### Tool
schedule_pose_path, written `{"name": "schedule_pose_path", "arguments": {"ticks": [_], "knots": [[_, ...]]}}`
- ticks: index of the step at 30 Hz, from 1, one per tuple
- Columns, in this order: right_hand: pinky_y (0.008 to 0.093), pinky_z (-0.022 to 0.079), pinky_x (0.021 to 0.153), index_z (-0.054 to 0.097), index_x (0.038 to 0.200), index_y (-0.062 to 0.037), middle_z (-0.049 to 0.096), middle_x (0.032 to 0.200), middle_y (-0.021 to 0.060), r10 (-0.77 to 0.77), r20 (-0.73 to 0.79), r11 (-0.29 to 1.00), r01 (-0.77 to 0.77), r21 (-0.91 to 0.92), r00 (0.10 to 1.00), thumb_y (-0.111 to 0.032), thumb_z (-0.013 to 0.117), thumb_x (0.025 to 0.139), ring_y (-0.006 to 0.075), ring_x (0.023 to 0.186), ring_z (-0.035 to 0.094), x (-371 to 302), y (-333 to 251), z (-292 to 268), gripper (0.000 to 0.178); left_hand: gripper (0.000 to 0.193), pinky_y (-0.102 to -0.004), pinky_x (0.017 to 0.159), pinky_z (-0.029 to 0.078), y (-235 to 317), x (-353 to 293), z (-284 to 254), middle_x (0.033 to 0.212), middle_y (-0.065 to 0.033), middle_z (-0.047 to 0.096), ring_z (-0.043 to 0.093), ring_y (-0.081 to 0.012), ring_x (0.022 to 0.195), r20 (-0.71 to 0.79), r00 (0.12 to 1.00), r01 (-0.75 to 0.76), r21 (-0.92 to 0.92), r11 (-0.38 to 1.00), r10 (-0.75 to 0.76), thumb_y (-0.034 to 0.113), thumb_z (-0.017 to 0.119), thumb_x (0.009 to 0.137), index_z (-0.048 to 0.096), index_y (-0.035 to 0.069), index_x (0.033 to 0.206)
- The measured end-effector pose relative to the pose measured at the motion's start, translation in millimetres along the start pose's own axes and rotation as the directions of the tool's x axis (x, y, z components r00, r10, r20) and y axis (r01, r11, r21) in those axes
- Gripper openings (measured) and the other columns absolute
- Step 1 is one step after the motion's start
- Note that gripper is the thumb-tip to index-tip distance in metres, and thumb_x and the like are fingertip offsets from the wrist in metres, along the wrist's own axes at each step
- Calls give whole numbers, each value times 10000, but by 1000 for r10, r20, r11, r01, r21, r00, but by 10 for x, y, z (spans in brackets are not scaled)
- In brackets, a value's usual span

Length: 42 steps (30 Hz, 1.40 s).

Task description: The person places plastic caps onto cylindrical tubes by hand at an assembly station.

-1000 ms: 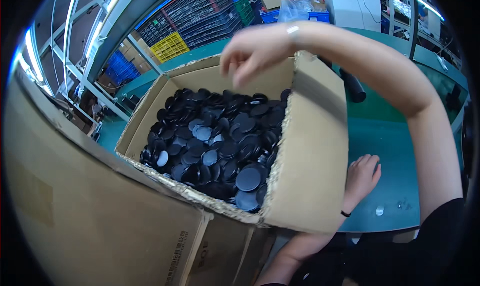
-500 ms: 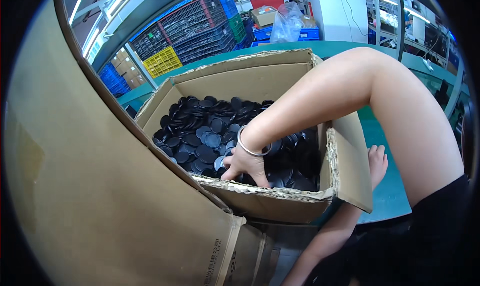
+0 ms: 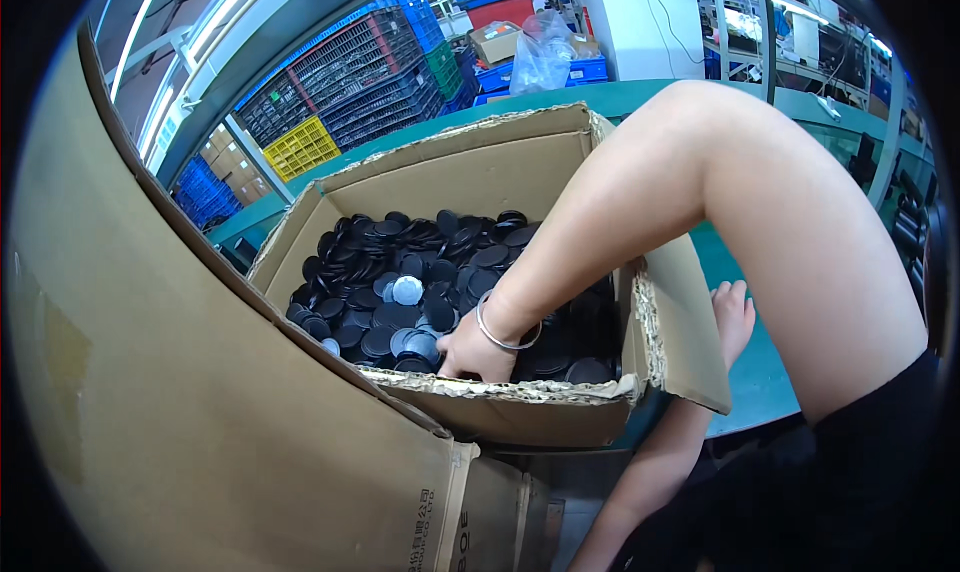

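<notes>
A large open cardboard box (image 3: 450,162) with ragged cut edges holds many round, flat black discs (image 3: 395,317). A few of the discs look pale grey, and one shiny one (image 3: 407,291) lies on top. My right hand (image 3: 482,352), with a bangle at the wrist, is down among the discs by the box's near wall. Its fingertips are sunk out of sight, so any grip is hidden. My left hand (image 3: 736,317) rests beside the box's right flap (image 3: 685,332), over the green tabletop. Its loosely bent fingers hold nothing visible; the flap covers part of the hand.
Tall cardboard (image 3: 200,372) rises close on the left, overlapping the box's near left edge. Under and behind the box runs a green table (image 3: 650,97). Farther off stand stacked crates (image 3: 350,72), a yellow crate (image 3: 300,149) and a clear plastic bag (image 3: 541,62).
My right hand has gone from spread fingers to fingers sunk among the discs. Discs have shifted, and a shiny pale one shows on top. The whole view has moved slightly; my left hand stays beside the flap.
</notes>
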State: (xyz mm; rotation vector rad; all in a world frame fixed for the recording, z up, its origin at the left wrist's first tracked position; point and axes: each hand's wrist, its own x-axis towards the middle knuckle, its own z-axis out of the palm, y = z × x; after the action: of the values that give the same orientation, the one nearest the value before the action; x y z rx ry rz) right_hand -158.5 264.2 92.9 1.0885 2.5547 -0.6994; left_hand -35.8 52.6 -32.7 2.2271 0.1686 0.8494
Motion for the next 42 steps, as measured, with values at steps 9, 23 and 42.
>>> {"name": "schedule_pose_path", "arguments": {"ticks": [9, 23, 42], "knots": [[361, 452, 855, 624, 1131, -80, 658, 942, 122, -144, -164, 872, 203, 446, 976, -293, 747, 700, 236, 926, 600, 115, 275, 84, 497, 116, -468, 710, 474, 127, -51, -264, 834, -162, 577, 586, -356, 819, 43, 982, 184, -461, 868, -185, 87, 620, 802, 554, 20, 869], [296, 463, 689, 723, 860, -39, 689, 799, 74, -59, -54, 962, 71, 263, 997, -196, 711, 746, 123, 749, 599, -84, 152, -495, 195, 227, -474, 690, 468, -192, 0, 132, 861, -206, 621, 593, -406, 813, 3, 998, 56, -176, 983, -56, 196, 623, 796, 602, -5, 900], [247, 484, 830, 693, 1020, -48, 658, 1027, 51, 395, -855, 846, 230, 481, 336, -187, 676, 829, 122, 900, 612, -3070, 529, -422, 236, 172, -347, 614, 498, -144, 103, -127, 762, -153, 641, 634, -248, 677, -51, 996, 61, -133, 989, -68, 147, 619, 823, 657, 12, 922]]}}
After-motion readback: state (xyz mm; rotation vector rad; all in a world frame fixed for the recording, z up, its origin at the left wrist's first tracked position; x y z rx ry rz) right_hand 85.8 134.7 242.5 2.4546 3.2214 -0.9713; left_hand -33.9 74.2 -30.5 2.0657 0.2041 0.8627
